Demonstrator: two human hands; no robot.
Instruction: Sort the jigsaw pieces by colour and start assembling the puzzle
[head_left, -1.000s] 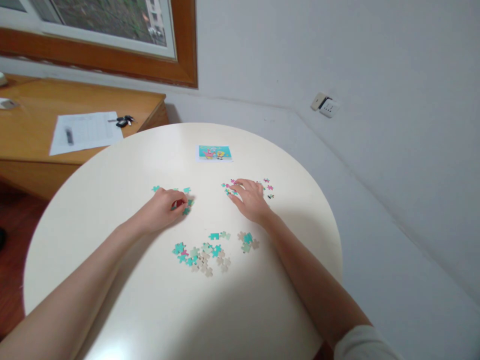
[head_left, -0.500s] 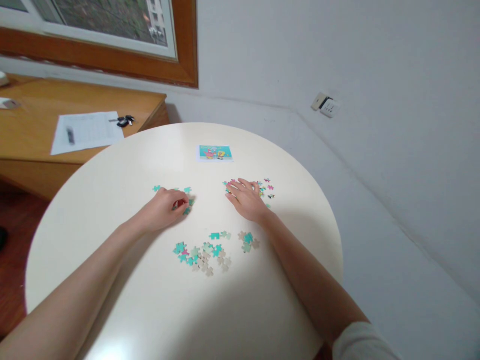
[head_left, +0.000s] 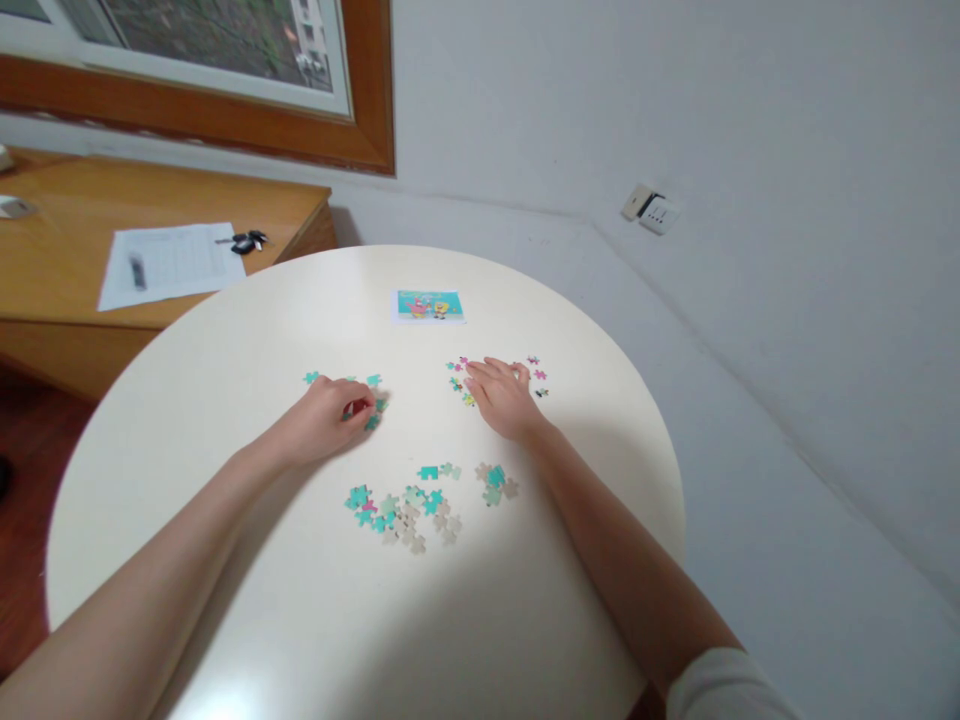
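Note:
My left hand (head_left: 330,415) rests at the left of the round table, thumb and fingers curled into a pinch. Teal puzzle pieces (head_left: 373,422) lie right at its fingertips, and what the pinch holds, if anything, is hidden. My right hand (head_left: 504,395) lies palm down, fingers stretched out, over a group of colourful puzzle pieces (head_left: 456,384), covering some of them. Pink and dark pieces (head_left: 540,375) show to its right. Nearer me are a loose cluster of teal and pale pieces (head_left: 390,505) and a smaller heap (head_left: 496,477).
A small cartoon picture card (head_left: 430,306) lies toward the far side of the white round table (head_left: 300,600). A wooden desk (head_left: 172,190) at the left holds a paper sheet (head_left: 172,262) and keys (head_left: 247,242). A wall (head_left: 787,250) stands at the right.
My right hand has slid slightly right, uncovering more of the colourful pieces at its left. My left hand keeps its pinch in nearly the same place.

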